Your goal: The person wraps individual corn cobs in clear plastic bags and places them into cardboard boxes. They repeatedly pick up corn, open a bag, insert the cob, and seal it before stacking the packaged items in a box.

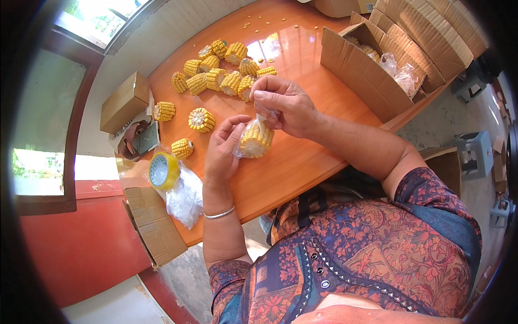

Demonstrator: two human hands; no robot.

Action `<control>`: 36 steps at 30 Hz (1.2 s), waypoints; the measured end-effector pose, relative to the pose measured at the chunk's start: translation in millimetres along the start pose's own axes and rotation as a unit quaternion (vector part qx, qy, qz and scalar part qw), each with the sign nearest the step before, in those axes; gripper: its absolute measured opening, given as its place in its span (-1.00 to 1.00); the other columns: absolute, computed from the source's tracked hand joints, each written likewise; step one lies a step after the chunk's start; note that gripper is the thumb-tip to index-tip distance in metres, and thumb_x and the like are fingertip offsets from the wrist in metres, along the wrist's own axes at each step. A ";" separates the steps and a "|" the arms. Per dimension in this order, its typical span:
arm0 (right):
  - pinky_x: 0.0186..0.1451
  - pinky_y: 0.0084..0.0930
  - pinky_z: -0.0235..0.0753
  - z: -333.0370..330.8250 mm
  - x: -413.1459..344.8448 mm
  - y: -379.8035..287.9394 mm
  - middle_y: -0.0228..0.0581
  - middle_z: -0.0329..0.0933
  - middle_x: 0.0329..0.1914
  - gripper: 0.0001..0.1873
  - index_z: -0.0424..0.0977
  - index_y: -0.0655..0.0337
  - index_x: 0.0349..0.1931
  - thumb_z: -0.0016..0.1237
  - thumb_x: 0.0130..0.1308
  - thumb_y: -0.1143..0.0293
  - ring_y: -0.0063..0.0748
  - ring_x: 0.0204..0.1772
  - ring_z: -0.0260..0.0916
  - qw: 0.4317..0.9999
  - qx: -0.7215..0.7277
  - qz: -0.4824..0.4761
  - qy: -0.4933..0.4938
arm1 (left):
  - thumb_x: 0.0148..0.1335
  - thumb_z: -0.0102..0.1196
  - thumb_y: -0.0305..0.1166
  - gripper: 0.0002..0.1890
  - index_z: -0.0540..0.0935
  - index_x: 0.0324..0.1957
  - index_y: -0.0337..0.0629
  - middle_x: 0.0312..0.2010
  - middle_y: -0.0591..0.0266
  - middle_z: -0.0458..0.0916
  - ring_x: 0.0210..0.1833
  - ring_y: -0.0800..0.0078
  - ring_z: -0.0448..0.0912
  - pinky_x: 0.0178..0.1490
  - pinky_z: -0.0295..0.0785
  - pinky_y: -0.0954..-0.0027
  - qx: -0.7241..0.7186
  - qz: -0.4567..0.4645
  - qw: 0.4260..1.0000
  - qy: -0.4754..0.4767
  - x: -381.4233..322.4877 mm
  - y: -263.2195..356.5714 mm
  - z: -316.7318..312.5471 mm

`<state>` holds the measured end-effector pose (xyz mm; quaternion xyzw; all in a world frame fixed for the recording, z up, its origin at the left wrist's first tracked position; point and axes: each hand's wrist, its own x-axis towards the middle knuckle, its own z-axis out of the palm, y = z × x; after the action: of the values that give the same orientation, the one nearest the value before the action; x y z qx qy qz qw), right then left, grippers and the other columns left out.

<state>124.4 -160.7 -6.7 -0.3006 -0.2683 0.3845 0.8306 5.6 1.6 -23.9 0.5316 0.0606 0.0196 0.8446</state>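
A cut piece of corn cob (255,142) hangs in a clear plastic bag above the orange wooden table (279,174). My right hand (289,103) pinches the bag's gathered top between thumb and fingers. My left hand (224,146) is beside the bag, fingers curved, its thumb near the bag's left side; whether it grips the plastic is unclear. Several loose corn cob pieces (216,78) lie grouped behind my hands. Left of them are single pieces, one (201,120) with its cut end facing up. Another piece (182,148) lies near a roll of yellow tape (164,171).
An open cardboard box (356,75) at the back right holds corn pieces and clear plastic. Thin plastic bags (185,198) lie at the left edge by a cardboard flap (156,222). A small closed carton (125,103) stands at the far left. Loose kernels (257,31) dot the tabletop.
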 end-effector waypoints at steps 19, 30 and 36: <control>-0.61 -0.71 0.21 2.1 0.9 3.6 -0.41 0.37 -0.54 -0.87 0.40 0.20 -0.21 -0.07 0.42 0.34 -0.66 -0.59 0.25 0.994 -0.079 0.053 0.049 | 0.20 0.15 -0.52 -0.50 0.39 0.20 -0.37 -0.01 0.11 0.58 0.05 0.42 0.55 0.17 0.42 0.39 0.033 0.071 0.996 0.046 0.8 5.4 2.4; -0.51 -0.71 0.38 0.3 2.9 -0.5 -0.35 0.47 -0.35 -0.83 0.39 0.19 -0.07 -0.06 0.41 0.35 -0.66 -0.50 0.35 0.991 -0.115 0.019 0.066 | 0.18 0.04 -0.51 -0.52 0.39 0.18 -0.37 0.00 0.02 0.57 0.02 0.33 0.59 0.14 0.51 0.29 -0.113 0.069 0.991 0.002 -4.7 17.4 -3.8; -0.19 -0.63 0.51 1.5 5.3 6.8 -0.24 0.42 0.01 -0.66 0.30 0.21 0.13 -0.04 0.41 0.34 -0.56 -0.11 0.44 0.979 -0.181 -0.040 0.082 | 0.21 -0.02 -0.48 -0.49 0.33 0.23 -0.33 0.08 0.00 0.51 0.09 0.26 0.55 0.17 0.50 0.24 -0.097 0.091 0.991 0.007 -3.8 15.6 -11.0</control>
<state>123.1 -152.4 -9.3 -0.4654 -0.2764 0.2706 0.7961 1.0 17.9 -14.2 0.4507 0.0159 0.1063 0.8862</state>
